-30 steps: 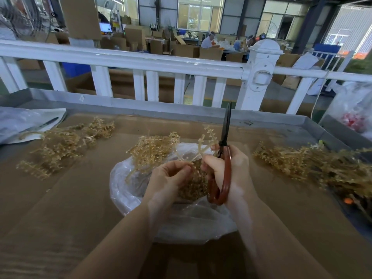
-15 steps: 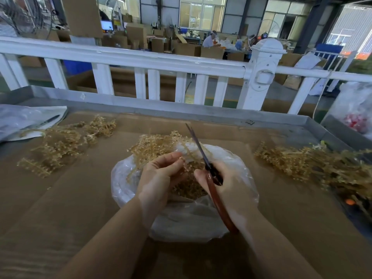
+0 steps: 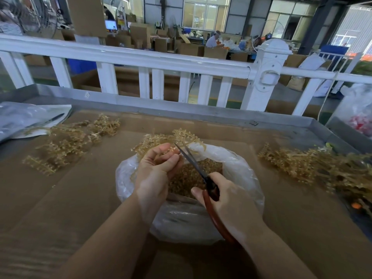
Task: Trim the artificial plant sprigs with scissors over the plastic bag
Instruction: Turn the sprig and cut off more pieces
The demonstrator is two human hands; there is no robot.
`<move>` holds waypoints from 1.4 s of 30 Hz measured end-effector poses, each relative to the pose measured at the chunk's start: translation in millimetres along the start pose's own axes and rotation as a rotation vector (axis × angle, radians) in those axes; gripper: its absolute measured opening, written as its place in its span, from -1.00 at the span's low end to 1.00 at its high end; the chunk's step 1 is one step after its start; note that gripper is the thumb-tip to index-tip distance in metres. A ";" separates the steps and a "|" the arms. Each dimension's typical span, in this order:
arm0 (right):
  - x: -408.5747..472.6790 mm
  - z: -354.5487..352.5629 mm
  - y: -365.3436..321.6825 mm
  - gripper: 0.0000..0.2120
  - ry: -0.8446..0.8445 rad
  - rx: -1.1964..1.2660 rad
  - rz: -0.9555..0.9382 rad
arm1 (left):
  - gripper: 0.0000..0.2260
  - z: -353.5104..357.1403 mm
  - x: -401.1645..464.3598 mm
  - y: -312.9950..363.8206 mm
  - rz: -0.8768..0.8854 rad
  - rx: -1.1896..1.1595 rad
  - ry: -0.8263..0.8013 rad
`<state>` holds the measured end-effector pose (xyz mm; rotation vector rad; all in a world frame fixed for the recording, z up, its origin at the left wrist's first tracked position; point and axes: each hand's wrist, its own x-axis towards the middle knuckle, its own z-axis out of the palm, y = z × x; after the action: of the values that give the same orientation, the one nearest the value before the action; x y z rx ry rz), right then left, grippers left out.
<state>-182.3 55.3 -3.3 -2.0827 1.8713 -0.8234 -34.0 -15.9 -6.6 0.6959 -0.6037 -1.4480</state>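
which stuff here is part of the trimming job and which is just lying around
In use:
- tan plastic sprig, held by left hand
- red-handled scissors, blades open, in right hand
- clear plastic bag of trimmings
- loose tan sprig piles

Lying about:
- grey plastic pouch
- white railing

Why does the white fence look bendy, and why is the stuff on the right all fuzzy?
Head view: the wide lens bows the white fence; the sprig pile at the right edge is smeared; the scissors and left hand in the middle look sharp.
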 end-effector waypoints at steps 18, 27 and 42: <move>-0.7 13.4 5.4 -0.69 0.034 -0.131 -0.078 | -0.72 -0.9 -5.3 -10.5 -0.133 -0.140 0.035; 1.0 10.9 5.1 -0.69 0.020 -0.098 -0.083 | -0.70 0.7 -4.5 -12.7 -0.154 -0.145 0.017; 3.2 8.3 9.0 -0.65 0.005 -0.136 -0.068 | -0.65 -4.9 -3.6 -21.2 -0.085 -0.012 0.022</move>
<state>-185.3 49.1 -13.9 -2.2376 1.9184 -0.7356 -44.8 -11.9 -25.4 0.7344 -0.5538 -1.5192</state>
